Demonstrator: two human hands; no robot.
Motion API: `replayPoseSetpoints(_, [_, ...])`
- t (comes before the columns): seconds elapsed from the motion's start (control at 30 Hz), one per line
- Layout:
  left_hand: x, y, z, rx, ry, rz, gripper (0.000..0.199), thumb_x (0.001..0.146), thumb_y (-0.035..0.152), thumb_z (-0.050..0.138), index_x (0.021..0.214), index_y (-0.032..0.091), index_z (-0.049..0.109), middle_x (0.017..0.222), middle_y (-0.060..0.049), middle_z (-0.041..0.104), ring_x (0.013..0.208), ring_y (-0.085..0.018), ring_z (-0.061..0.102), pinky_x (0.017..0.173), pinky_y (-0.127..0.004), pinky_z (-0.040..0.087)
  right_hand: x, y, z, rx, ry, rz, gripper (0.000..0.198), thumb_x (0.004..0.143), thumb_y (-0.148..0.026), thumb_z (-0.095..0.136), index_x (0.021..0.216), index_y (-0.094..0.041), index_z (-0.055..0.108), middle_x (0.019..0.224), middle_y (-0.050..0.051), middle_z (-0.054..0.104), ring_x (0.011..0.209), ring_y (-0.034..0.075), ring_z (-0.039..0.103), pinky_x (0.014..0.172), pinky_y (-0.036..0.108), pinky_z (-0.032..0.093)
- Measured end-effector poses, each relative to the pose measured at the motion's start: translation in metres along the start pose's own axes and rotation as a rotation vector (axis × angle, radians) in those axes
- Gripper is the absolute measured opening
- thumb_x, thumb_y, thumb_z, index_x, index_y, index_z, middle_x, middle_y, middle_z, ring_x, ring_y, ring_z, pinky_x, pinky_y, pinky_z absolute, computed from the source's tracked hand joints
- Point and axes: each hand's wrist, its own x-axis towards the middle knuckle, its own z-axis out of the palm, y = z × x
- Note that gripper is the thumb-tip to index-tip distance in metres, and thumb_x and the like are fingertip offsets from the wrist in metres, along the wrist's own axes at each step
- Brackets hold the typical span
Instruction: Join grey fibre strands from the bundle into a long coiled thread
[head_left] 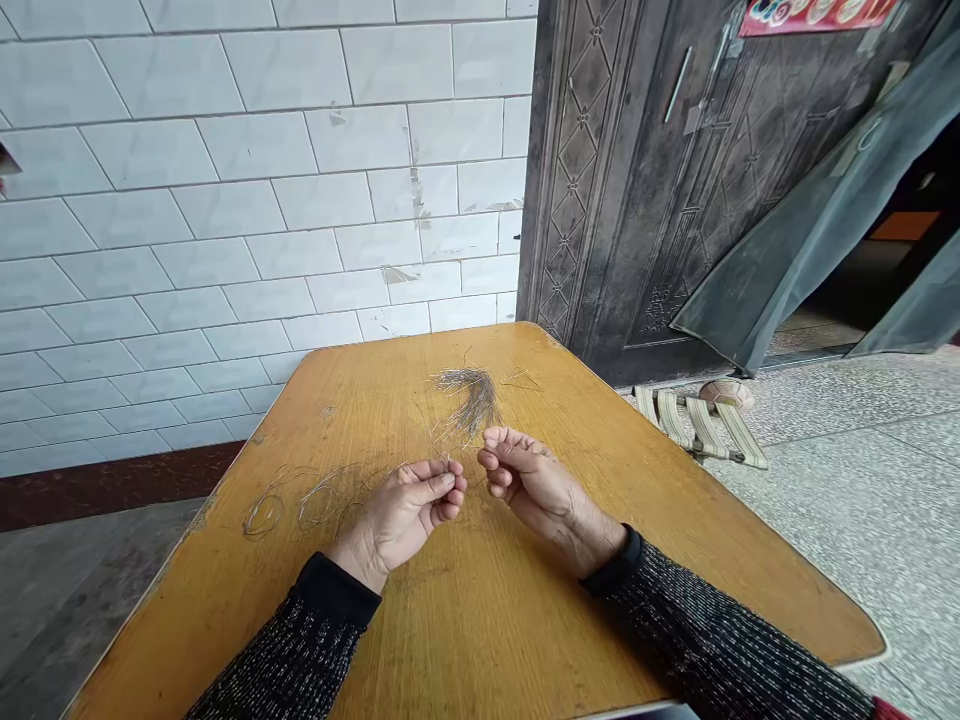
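Over the middle of the wooden table point(420, 640), my left hand point(409, 510) is closed in a pinch, thumb against forefinger. A fine wire tip seems to poke out at its fingertips. Close beside it, with a small gap between, my right hand point(536, 485) also pinches; whatever lies in it is too thin to make out. Just beyond my fingers lies a bent bundle of thin wires point(476, 395), its ends splayed loosely. Left of my left hand rest a loop of wire point(264, 512) and another wire coil point(319, 503), partly joined by stray strands near my wrist.
A white tiled wall point(285, 210) stands behind the table's far left. On the right are a dark carved door point(675, 180) and a hanging grey-green curtain point(810, 220). A low stool with striped webbing point(705, 425) sits on the floor by the table's right edge.
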Motion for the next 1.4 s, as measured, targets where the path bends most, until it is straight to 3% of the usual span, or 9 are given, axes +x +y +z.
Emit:
replayPoseSetpoints(0.2, [0.001,-0.002,0.001,0.009,0.017,0.015,0.016,0.063,0.012,0.073,0.077,0.01,0.066,0.07,-0.002,0.062,0.059,-0.006,0.055,0.055,-0.016,0.043,0.002,-0.004,-0.003,-0.067,-0.003,-0.037,0.026,0.063,-0.029,0.069,0.079,-0.018,0.052,0.054,-0.008,0.052,0.038,0.002,0.038,0.04,0.016,0.036])
replayPoseSetpoints(0.3, [0.0,-0.002,0.0,0.069,0.01,0.03,0.017,0.063,0.015,0.074,0.078,0.01,0.066,0.07,-0.002,0.062,0.058,-0.006,0.055,0.055,-0.017,0.042,0.005,-0.007,-0.009,-0.295,-0.108,-0.032,0.029,0.067,-0.039,0.066,0.081,-0.016,0.056,0.056,-0.005,0.055,0.037,0.003,0.04,0.038,0.017,0.033])
replayPoseSetpoints(0.43, [-0.002,-0.001,0.0,0.163,-0.003,0.051,0.017,0.065,0.018,0.072,0.079,0.01,0.066,0.071,-0.003,0.062,0.06,-0.008,0.054,0.056,-0.02,0.042,0.009,-0.009,-0.015,-0.63,-0.159,-0.099,0.029,0.072,-0.043,0.06,0.069,-0.015,0.054,0.057,-0.003,0.055,0.037,0.003,0.041,0.037,0.017,0.028])
replayPoseSetpoints(0.53, [-0.002,-0.001,0.002,0.175,0.007,0.052,0.019,0.066,0.019,0.071,0.082,0.01,0.066,0.071,-0.003,0.061,0.06,-0.008,0.054,0.057,-0.021,0.041,0.007,-0.008,-0.016,-0.941,-0.108,-0.273,0.023,0.078,-0.035,0.053,0.067,-0.016,0.053,0.055,-0.003,0.052,0.041,0.006,0.042,0.041,0.019,0.031])
replayPoseSetpoints(0.67, [-0.002,-0.002,0.003,0.147,0.035,0.033,0.019,0.063,0.019,0.073,0.078,0.01,0.066,0.068,-0.002,0.061,0.058,-0.008,0.054,0.055,-0.02,0.04,0.001,-0.005,-0.015,-1.527,-0.012,-0.681,0.017,0.083,-0.022,0.044,0.075,-0.016,0.057,0.063,0.002,0.059,0.055,0.01,0.051,0.051,0.022,0.032])
replayPoseSetpoints(0.77, [-0.001,-0.005,0.003,0.143,0.04,0.006,0.018,0.061,0.017,0.074,0.075,0.01,0.065,0.066,-0.002,0.062,0.056,-0.008,0.054,0.054,-0.021,0.039,-0.001,0.0,-0.016,-1.744,0.034,-0.806,0.021,0.085,-0.019,0.038,0.075,-0.016,0.056,0.062,0.003,0.059,0.052,0.01,0.05,0.049,0.022,0.028])
replayPoseSetpoints(0.93, [0.0,-0.01,0.004,0.145,0.035,-0.01,0.017,0.061,0.016,0.073,0.074,0.01,0.065,0.065,-0.002,0.061,0.055,-0.008,0.054,0.054,-0.021,0.039,0.0,0.003,-0.018,-1.752,0.078,-0.856,0.02,0.083,-0.017,0.038,0.073,-0.016,0.054,0.058,0.002,0.057,0.047,0.01,0.049,0.048,0.022,0.027])
replayPoseSetpoints(1.13, [-0.002,-0.006,0.004,0.17,0.052,0.024,0.018,0.063,0.018,0.072,0.079,0.01,0.067,0.068,-0.003,0.062,0.058,-0.008,0.053,0.056,-0.021,0.04,0.001,-0.004,-0.018,-1.46,-0.016,-0.697,0.016,0.084,-0.022,0.042,0.073,-0.018,0.053,0.055,-0.002,0.054,0.047,0.009,0.047,0.049,0.019,0.033])
replayPoseSetpoints(1.4, [-0.001,-0.003,0.002,0.099,0.063,0.033,0.019,0.06,0.017,0.074,0.076,0.01,0.066,0.066,-0.002,0.061,0.055,-0.006,0.052,0.054,-0.018,0.039,0.004,-0.004,-0.018,-1.48,-0.017,-0.692,0.012,0.081,-0.019,0.045,0.073,-0.017,0.054,0.055,-0.002,0.052,0.047,0.008,0.044,0.049,0.02,0.032])
